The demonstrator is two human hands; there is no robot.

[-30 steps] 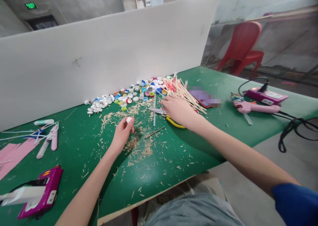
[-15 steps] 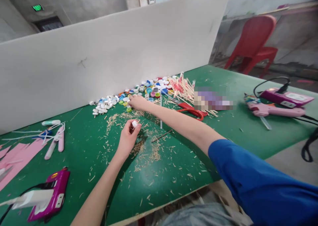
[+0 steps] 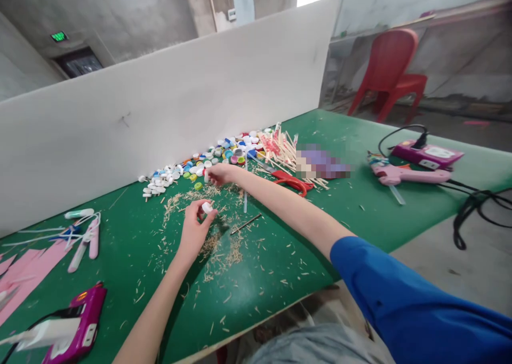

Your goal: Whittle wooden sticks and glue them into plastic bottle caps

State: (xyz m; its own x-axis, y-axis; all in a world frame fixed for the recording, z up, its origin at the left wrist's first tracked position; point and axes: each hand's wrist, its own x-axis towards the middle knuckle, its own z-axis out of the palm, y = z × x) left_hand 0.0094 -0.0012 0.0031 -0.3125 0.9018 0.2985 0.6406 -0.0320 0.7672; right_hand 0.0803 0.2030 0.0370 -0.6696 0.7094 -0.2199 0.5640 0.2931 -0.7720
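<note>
My left hand (image 3: 194,228) is closed, with a white bottle cap (image 3: 207,207) pinched between thumb and fingers. What looks like a short pale stub shows beside that cap. Further forward, my right hand (image 3: 222,174) is at the near edge of a pile of coloured bottle caps (image 3: 228,153). A white cap (image 3: 206,176) shows at its fingertips, which look pinched on it. Left of the pile lie several white caps with short wooden stubs (image 3: 157,183). Wood shavings (image 3: 235,253) and a thin metal rod (image 3: 246,224) lie on the green table (image 3: 272,278) near my hands.
Wooden sticks (image 3: 280,146), red-handled scissors (image 3: 294,182) and a clear glue stick (image 3: 245,193) lie past my right forearm. A pink glue gun (image 3: 412,175) and purple power strip (image 3: 428,154) are at right. Pink sheets (image 3: 32,273) and another purple strip (image 3: 86,326) sit at left. A white board (image 3: 168,118) stands behind.
My right hand has drawn back slightly from the cap pile, and a white cap now shows at its fingertips. My left hand keeps its cap. The whole view has shifted a little.
</note>
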